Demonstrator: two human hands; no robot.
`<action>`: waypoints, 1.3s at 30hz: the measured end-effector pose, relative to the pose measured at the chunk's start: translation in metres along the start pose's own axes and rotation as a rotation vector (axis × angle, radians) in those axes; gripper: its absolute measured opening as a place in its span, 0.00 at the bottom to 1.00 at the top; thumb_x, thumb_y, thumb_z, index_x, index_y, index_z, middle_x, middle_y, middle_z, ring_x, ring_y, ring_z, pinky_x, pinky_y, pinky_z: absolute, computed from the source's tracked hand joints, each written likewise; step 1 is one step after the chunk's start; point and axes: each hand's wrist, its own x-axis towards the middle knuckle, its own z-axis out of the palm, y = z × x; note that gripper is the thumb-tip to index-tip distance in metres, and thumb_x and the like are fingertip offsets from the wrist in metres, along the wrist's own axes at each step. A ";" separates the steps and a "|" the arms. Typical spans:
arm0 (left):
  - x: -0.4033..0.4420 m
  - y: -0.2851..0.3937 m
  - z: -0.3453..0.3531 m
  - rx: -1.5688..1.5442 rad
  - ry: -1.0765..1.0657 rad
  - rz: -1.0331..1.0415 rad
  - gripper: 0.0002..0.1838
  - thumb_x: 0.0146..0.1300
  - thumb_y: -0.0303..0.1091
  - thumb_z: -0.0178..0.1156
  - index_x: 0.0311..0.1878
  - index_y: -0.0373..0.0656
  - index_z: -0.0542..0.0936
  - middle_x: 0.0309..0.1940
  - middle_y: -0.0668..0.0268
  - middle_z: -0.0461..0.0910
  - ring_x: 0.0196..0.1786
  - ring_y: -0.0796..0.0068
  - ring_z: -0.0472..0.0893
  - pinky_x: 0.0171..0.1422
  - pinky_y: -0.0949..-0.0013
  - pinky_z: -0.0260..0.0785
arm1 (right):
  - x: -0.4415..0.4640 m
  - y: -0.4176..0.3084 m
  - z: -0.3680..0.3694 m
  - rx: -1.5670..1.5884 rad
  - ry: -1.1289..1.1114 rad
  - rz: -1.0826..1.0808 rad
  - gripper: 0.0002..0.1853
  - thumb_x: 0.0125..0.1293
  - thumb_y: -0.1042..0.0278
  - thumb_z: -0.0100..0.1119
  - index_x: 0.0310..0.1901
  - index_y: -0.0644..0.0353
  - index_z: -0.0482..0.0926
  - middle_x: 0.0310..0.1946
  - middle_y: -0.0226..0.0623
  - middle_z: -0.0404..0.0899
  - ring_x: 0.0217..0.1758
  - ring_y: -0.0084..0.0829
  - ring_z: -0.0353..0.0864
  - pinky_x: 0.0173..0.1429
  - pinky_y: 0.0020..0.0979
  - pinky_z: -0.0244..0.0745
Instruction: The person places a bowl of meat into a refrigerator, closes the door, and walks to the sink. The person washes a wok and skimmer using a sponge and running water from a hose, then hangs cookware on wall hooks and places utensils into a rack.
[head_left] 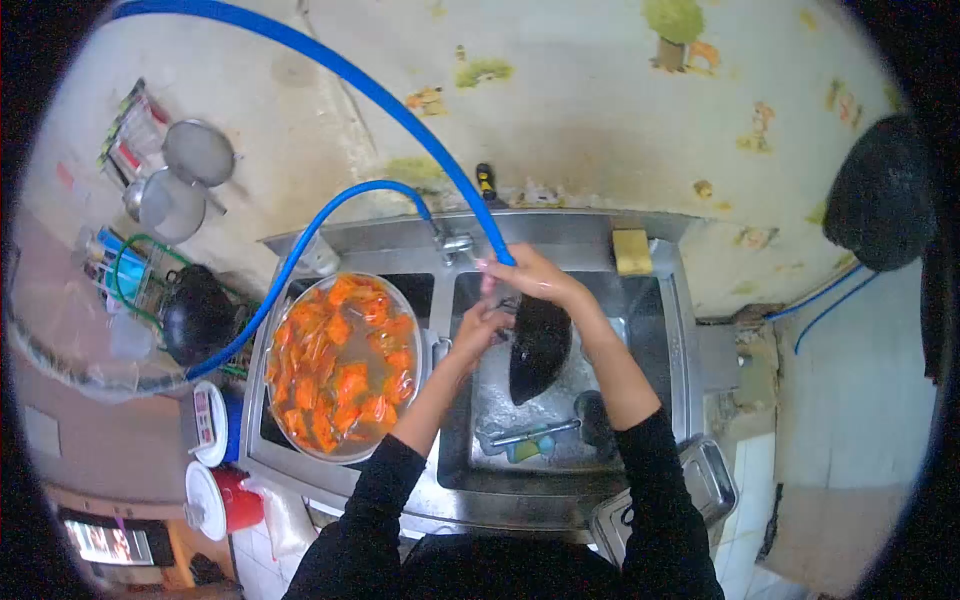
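My right hand [545, 278] is wrapped round the end of a thick blue hose [400, 110] above the right sink basin [455, 440]. My left hand [483, 328] is closed on the left edge of a black wok [540, 350], near what looks like a small handle. The wok is tilted on its side over the basin, just below my right hand. Water and suds lie beneath it. A long metal-handled utensil [535, 433] and a green and blue sponge [528, 450] rest in the basin, beside a dark rounded object [594, 418].
A large metal bowl [408, 300] of orange pieces in water covers most of the left basin. The faucet [458, 244] stands at the back, with a yellow sponge [631, 252] on the right ledge. A metal tray [710, 475] is at the front right.
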 end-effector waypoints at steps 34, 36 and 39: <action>0.015 -0.011 -0.101 -0.588 0.339 0.005 0.26 0.56 0.58 0.50 0.30 0.39 0.76 0.29 0.62 0.77 0.35 0.66 0.75 0.43 0.60 0.69 | -0.001 -0.007 0.006 -0.053 -0.161 0.025 0.17 0.62 0.55 0.49 0.30 0.64 0.76 0.25 0.33 0.77 0.28 0.24 0.75 0.36 0.26 0.70; 0.022 -0.023 -0.109 -0.501 0.352 0.055 0.26 0.56 0.58 0.50 0.30 0.39 0.76 0.29 0.63 0.76 0.35 0.67 0.75 0.43 0.60 0.69 | -0.007 -0.010 0.004 -0.030 -0.208 0.057 0.17 0.62 0.56 0.49 0.29 0.64 0.76 0.23 0.33 0.77 0.27 0.23 0.74 0.35 0.25 0.69; 0.006 0.010 -0.070 -0.494 0.254 0.088 0.20 0.56 0.51 0.52 0.36 0.41 0.74 0.28 0.64 0.73 0.35 0.69 0.74 0.44 0.63 0.67 | -0.001 -0.015 -0.003 -0.014 -0.129 0.087 0.15 0.61 0.57 0.51 0.23 0.59 0.72 0.18 0.26 0.74 0.21 0.17 0.71 0.25 0.22 0.65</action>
